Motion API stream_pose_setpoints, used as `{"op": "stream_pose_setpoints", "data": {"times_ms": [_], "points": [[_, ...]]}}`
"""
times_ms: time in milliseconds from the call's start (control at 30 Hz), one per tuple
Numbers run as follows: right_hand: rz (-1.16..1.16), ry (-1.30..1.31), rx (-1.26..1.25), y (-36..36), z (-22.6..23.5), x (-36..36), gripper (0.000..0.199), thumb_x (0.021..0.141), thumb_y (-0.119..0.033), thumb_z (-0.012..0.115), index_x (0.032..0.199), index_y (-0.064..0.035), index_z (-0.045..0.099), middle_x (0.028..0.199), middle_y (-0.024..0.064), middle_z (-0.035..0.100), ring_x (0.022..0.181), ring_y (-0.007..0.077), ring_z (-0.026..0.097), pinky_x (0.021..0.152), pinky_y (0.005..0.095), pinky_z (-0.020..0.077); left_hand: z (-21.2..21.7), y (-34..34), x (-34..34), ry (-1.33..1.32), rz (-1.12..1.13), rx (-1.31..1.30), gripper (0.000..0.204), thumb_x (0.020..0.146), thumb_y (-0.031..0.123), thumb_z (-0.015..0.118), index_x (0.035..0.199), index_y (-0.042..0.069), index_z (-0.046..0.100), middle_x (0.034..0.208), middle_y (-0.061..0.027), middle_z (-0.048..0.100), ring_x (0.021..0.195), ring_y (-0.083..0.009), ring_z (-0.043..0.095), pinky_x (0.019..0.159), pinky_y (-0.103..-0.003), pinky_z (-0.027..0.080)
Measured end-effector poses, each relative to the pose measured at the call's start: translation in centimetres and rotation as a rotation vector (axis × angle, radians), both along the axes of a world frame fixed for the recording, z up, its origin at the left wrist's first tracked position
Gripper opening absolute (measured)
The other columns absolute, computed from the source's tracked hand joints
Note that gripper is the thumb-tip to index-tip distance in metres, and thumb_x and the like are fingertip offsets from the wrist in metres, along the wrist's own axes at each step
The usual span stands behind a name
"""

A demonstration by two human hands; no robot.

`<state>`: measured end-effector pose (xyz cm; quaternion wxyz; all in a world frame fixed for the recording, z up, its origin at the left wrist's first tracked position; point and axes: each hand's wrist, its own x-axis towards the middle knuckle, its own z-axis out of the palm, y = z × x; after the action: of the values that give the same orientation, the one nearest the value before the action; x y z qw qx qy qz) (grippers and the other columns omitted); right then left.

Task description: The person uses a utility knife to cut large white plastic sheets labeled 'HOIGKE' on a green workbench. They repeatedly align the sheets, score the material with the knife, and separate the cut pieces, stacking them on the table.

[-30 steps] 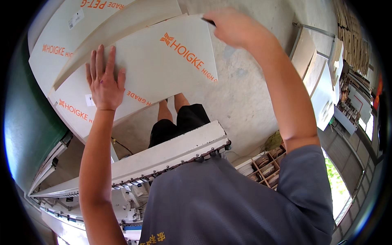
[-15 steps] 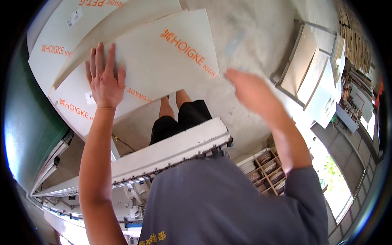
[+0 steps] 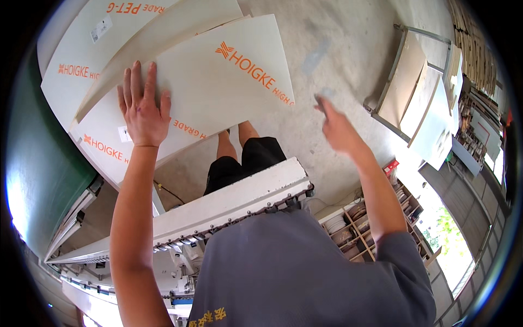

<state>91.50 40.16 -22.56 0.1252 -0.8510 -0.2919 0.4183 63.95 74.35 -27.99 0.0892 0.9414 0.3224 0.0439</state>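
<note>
A green curved surface (image 3: 52,163) stands left of the left hand (image 3: 144,114), which lies open, fingers spread, on an orange-printed white panel (image 3: 218,82). The panel reaches rightward between the hands, above a white beam (image 3: 234,199). The right hand (image 3: 340,128), apart from the panel's right edge, grips a small dark object (image 3: 319,100). Boards (image 3: 406,82) lean on a frame farther right.

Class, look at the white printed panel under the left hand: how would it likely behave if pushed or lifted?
The white printed panel is probably fairly stiff: its right end juts above the floor without obvious droop. Its smooth-looking face may feel slippery. Being broad and flat, it seems unlikely to roll.
</note>
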Motion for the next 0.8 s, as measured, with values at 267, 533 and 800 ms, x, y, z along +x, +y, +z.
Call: {"op": "stream_pose_setpoints", "data": {"times_ms": [267, 533, 800], "points": [[-0.632, 0.478, 0.506, 4.8, -6.4, -1.6, 0.031, 0.091, -0.024, 0.075, 0.111, -0.0044, 0.062, 0.093, -0.0032, 0.059, 0.075, 0.005, 0.05, 0.065, 0.0222, 0.042, 0.6, 0.0, 0.6, 0.017, 0.007, -0.055, 0.062, 0.094, 0.027, 0.058, 0.153, 0.015, 0.044, 0.161, -0.0133, 0.035, 0.15, -0.0362, 0.029, 0.123, -0.053, 0.019], [-0.714, 0.618, 0.641, 15.9, -8.2, 4.1, 0.025, 0.092, -0.028, 0.075, 0.098, -0.0072, 0.064, 0.079, -0.0065, 0.053, 0.067, 0.0037, 0.044, 0.058, 0.023, 0.036, 1.0, 0.2, 0.5, 0.008, 0.002, -0.061, 0.062, 0.092, 0.025, 0.058, 0.152, 0.014, 0.046, 0.16, -0.0134, 0.036, 0.149, -0.0371, 0.03, 0.124, -0.052, 0.018], [-0.761, 0.485, 0.526, 16.4, -7.4, 3.7, 0.024, 0.093, -0.028, 0.073, 0.102, -0.0064, 0.067, 0.077, -0.0059, 0.054, 0.065, 0.0047, 0.046, 0.056, 0.0245, 0.0381, 1.2, 0.3, 0.8, -0.002, 0.034, -0.102, 0.062, 0.09, 0.028, 0.062, 0.15, 0.017, 0.049, 0.16, -0.0119, 0.036, 0.149, -0.0355, 0.03, 0.124, -0.053, 0.017]]}}
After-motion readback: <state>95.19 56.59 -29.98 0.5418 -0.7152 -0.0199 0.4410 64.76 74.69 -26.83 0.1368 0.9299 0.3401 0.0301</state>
